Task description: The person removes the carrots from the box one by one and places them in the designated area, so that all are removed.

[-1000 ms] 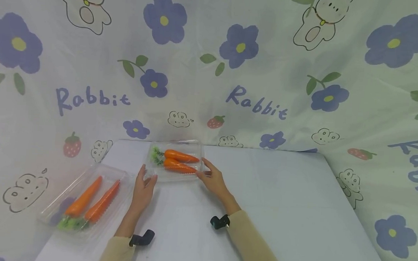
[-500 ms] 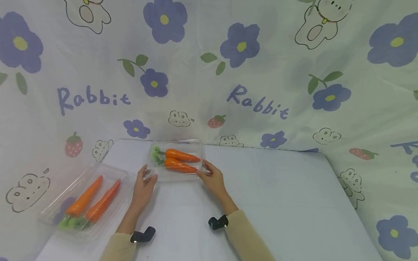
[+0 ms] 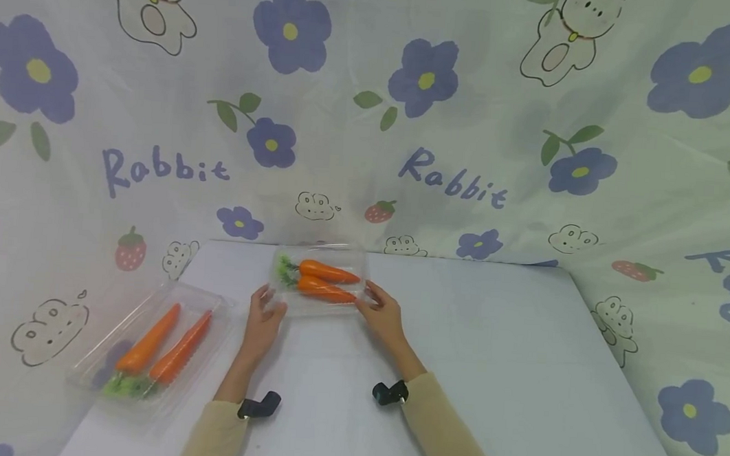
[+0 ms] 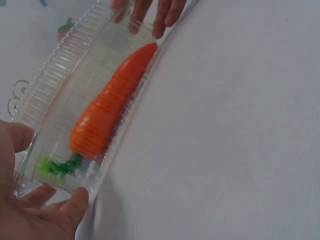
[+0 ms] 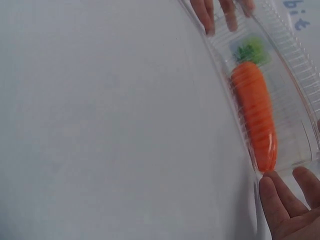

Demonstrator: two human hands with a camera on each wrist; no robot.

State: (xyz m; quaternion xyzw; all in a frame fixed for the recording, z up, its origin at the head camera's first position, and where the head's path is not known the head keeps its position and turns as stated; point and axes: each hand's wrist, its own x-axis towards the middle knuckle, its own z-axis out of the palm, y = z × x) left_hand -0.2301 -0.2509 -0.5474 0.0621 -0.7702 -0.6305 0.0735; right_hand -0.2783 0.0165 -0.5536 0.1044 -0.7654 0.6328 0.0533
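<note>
Near the back of the table, a clear plastic box (image 3: 320, 310) holds two orange carrots (image 3: 328, 272) with green tops pointing left. My left hand (image 3: 263, 324) grips the box's left end, thumb at the front corner and fingers around the side. At the opposite end my right hand (image 3: 385, 321) holds the box by its right front corner. In the left wrist view one carrot (image 4: 107, 107) shows through the ribbed wall, and fingertips of the other hand touch the far end. The right wrist view also shows one carrot (image 5: 255, 112) behind the plastic.
A second clear plastic box (image 3: 203, 297) with two carrots (image 3: 151, 341) stands at the table's left edge, left of my left forearm. White tabletop (image 3: 494, 359) extends to the right. A printed cloth (image 3: 345, 130) with flowers and rabbits hangs behind the table.
Both hands and the box between them have shifted a little to the right in the last half second. The second box at the left has stayed in place.
</note>
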